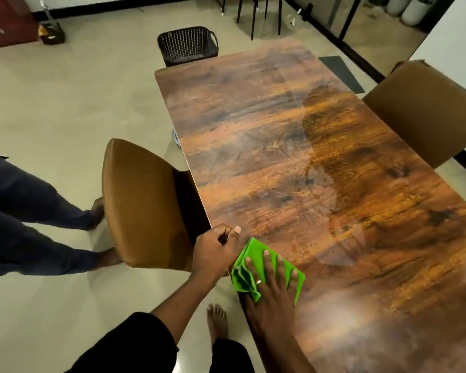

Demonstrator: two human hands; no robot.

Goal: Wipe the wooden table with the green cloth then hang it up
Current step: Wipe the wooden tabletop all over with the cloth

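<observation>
Your right hand (273, 281) lies flat, fingers spread, palm pressing the green cloth (256, 267) onto the bench (320, 162) at its near left edge. Your left hand (213, 249) curls loosely, holding nothing, beside the cloth at that edge.

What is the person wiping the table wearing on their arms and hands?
The left arm has a black sleeve pushed up near the elbow, leaving the forearm bare. The right hand wears a thin ring on one finger. No gloves, watch or bracelets show.
</observation>
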